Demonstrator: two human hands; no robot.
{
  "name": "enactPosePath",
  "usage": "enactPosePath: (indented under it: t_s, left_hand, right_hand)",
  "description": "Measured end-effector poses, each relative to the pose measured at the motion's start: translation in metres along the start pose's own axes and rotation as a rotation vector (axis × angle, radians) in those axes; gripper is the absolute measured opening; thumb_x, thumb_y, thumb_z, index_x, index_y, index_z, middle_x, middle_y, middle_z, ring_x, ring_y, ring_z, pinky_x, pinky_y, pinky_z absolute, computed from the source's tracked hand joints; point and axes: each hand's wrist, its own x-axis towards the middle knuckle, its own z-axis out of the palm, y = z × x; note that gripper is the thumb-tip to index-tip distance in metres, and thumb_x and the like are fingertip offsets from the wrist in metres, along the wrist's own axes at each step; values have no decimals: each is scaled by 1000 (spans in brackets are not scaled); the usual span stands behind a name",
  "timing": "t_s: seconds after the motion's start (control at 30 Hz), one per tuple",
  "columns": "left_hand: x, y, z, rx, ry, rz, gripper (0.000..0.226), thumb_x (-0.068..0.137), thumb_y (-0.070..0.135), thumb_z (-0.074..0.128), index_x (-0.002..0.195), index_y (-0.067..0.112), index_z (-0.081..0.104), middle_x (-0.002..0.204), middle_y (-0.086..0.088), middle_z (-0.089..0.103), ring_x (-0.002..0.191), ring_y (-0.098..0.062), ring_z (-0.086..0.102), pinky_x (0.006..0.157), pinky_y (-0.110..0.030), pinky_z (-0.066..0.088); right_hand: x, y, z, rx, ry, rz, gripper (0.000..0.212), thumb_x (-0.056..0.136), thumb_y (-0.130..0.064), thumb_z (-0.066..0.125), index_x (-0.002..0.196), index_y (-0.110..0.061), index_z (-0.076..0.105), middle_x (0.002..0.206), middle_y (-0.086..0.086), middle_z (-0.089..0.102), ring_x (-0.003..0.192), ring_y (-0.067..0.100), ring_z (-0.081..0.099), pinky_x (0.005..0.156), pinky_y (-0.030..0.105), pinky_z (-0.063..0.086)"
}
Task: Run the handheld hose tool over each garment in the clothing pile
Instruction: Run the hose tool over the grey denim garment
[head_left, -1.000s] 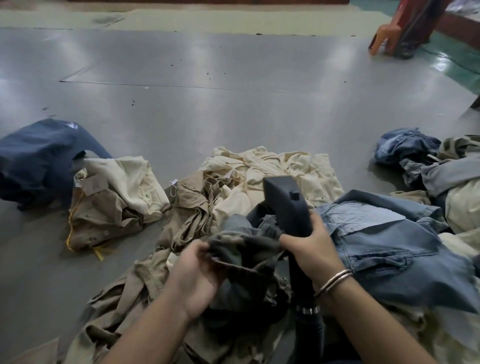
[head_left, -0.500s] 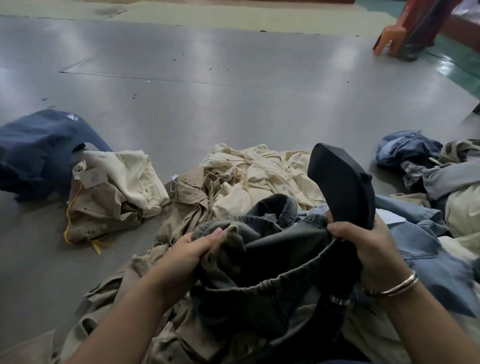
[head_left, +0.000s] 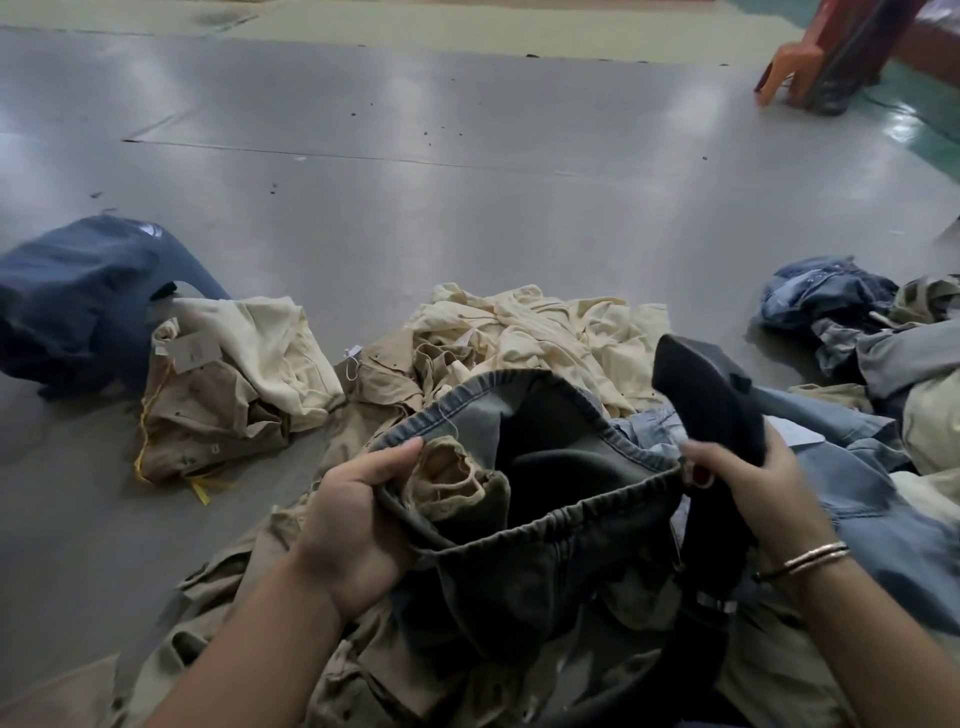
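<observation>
Grey-green denim garment (head_left: 545, 545), elastic waistband stretched open toward the camera, sits front and centre on top of the clothing pile (head_left: 519, 338). Left hand (head_left: 358, 525) pinches the waistband's left side, thumb over the rim, fingers curled beneath; a frayed tan pocket lining (head_left: 452, 478) bunches just beside the thumb. Right hand (head_left: 743, 478) wraps the black hose tool (head_left: 706, 389), fingers closed round its body, and seems also to catch the right side of the waistband, though that contact is partly hidden. Tool head points up and away, above the garment's right edge, not yet inside the opening. Ribbed hose (head_left: 691, 660) drops away below the wrist with a metal band on it.

Judgement: step in hand is opening the garment for a pass of the nozzle. To do it well, keep the band taut between both hands so the cloth does not fold into the mouth, tip the head down into the opening, and work in slow strokes along each side. Loose pocket lining could snag, so hold it flat.

Outward: blue denim (head_left: 857, 493) lies under the right forearm, cream and khaki pieces (head_left: 234, 384) to the left, a navy garment (head_left: 78, 301) beyond on the grey floor (head_left: 467, 182).
</observation>
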Motion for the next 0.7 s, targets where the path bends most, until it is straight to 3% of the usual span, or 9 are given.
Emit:
enactPosePath:
  t_s: [0.07, 0.13, 0.23, 0.33, 0.53, 0.63, 0.7]
  left_hand:
    - [-1, 1, 3, -2, 10, 4, 28, 72, 16, 53, 74, 0, 76, 82, -16, 72, 75, -29, 72, 66, -40, 59]
    - [-2, 2, 4, 15, 14, -6, 29, 72, 15, 51, 73, -1, 75, 82, -17, 72, 73, -28, 72, 66, -39, 60]
    - [-6, 4, 7, 41, -2, -41, 30, 68, 14, 51, 71, -3, 75, 78, -17, 73, 70, -28, 72, 60, -36, 59]
    - [-10, 4, 9, 48, -29, -70, 32, 52, 14, 63, 74, -5, 75, 80, -19, 73, 70, -29, 72, 60, -35, 58]
    - [-13, 5, 10, 51, -83, -92, 56, 26, 15, 87, 78, -4, 75, 80, -19, 72, 72, -30, 71, 64, -37, 59]
    - [-15, 0, 13, 52, -95, -125, 43, 33, 13, 82, 72, -3, 75, 74, -18, 72, 66, -29, 71, 59, -34, 58]
    - [-16, -2, 14, 59, -63, -114, 29, 42, 14, 71, 67, -2, 74, 70, -16, 71, 61, -28, 70, 56, -33, 58]
  right_hand:
    - [-8, -13, -5, 92, -30, -65, 19, 76, -10, 74, 87, -18, 60, 56, -3, 64, 50, 12, 64, 45, 20, 49]
    - [-21, -30, -9, 81, -170, -143, 24, 64, -17, 81, 80, -23, 64, 55, 1, 63, 45, 16, 63, 42, 21, 49]
    - [-44, -43, -2, -194, -430, -281, 43, 55, -15, 80, 88, -41, 68, 73, -6, 72, 59, 7, 67, 54, 17, 51]
    - [-63, -40, 15, -476, -580, -425, 36, 60, -24, 74, 95, -30, 65, 84, -9, 71, 73, 6, 66, 67, 24, 51]
    - [-71, -37, 29, -451, -546, -472, 32, 64, -26, 71, 94, -30, 62, 80, -3, 68, 69, 9, 63, 64, 28, 49]
    - [-70, -37, 37, -288, -476, -410, 37, 63, -25, 73, 97, -35, 62, 78, -3, 69, 64, 9, 64, 58, 27, 50]
    - [-65, -38, 39, -92, -387, -326, 28, 63, -21, 73, 89, -29, 66, 67, -2, 67, 54, 11, 61, 51, 25, 48]
